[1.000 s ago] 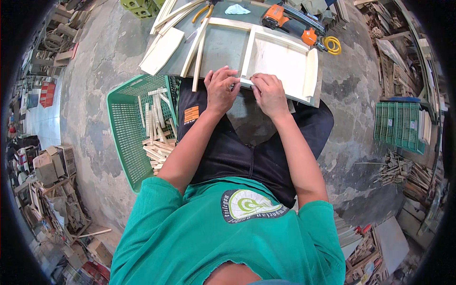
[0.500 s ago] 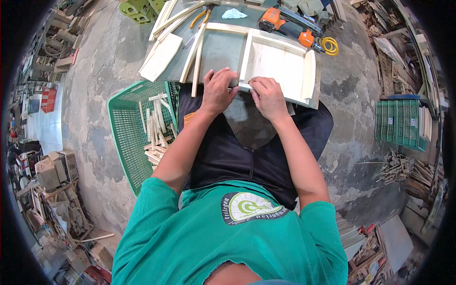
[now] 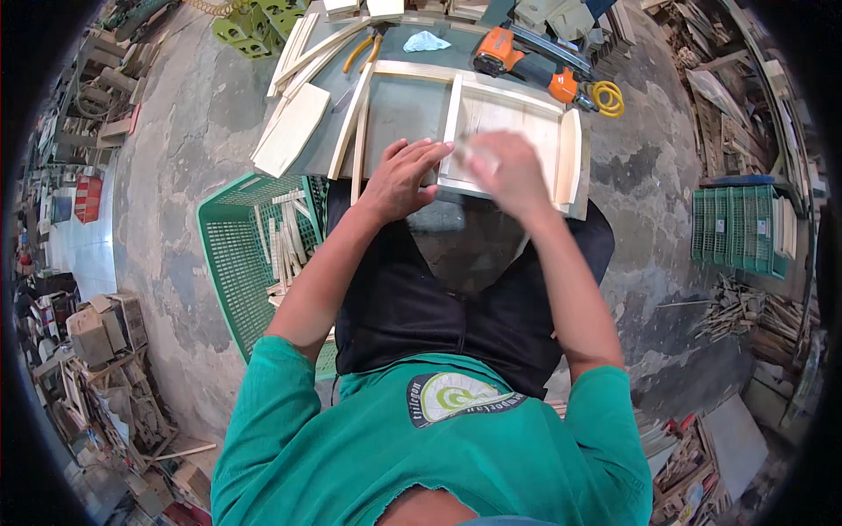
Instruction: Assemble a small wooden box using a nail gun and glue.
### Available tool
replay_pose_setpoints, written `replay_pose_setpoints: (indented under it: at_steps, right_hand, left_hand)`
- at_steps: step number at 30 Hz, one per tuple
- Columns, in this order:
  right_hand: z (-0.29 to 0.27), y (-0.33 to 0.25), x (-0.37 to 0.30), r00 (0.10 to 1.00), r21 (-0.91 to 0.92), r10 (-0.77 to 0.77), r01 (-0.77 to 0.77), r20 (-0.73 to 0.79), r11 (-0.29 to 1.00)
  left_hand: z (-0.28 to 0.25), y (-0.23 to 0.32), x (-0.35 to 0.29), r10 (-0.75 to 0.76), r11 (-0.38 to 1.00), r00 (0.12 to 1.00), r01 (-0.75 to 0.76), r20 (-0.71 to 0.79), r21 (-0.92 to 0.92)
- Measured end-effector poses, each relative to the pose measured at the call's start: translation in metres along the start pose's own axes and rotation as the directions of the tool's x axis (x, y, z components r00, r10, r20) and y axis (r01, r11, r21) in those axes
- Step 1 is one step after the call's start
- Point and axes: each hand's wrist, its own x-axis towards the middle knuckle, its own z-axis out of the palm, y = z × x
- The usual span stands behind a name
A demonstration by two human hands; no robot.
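Note:
A pale wooden frame (image 3: 417, 70) lies on the worktable in front of me, with a crosspiece (image 3: 453, 110) dividing it. The right part has a light wooden bottom panel (image 3: 509, 123); grey tabletop shows through the left part. My left hand (image 3: 402, 180) rests at the frame's near side by the crosspiece, fingers stretched out and thumb apart. My right hand (image 3: 509, 175) is over the near edge of the right part, smeared by motion. Whether it holds anything cannot be made out. Two loose wooden strips (image 3: 349, 131) lie just left of the frame.
An orange nail gun (image 3: 526, 61) with a coiled yellow hose (image 3: 606, 98) lies at the back right. Orange-handled pliers (image 3: 364, 48), a crumpled pale cloth (image 3: 426, 41) and a wooden board (image 3: 294, 130) are also on the table. A green basket (image 3: 224, 263) of sticks stands at my left.
My right hand has lifted from the near edge and moved slightly right and is now blurred. My left hand has flattened, its fingers reaching toward the crosspiece. The frame sits slightly lower in view.

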Motion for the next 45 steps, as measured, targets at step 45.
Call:
replay_pose_setpoints:
  at_steps: [45]
  right_hand:
    - [-0.023,-0.090,-0.144,0.888,-0.417,0.099,0.111,0.449,0.902]
  left_hand:
    - [0.010,0.000,0.002,0.040,0.998,0.996,-0.037,-0.076,0.048]
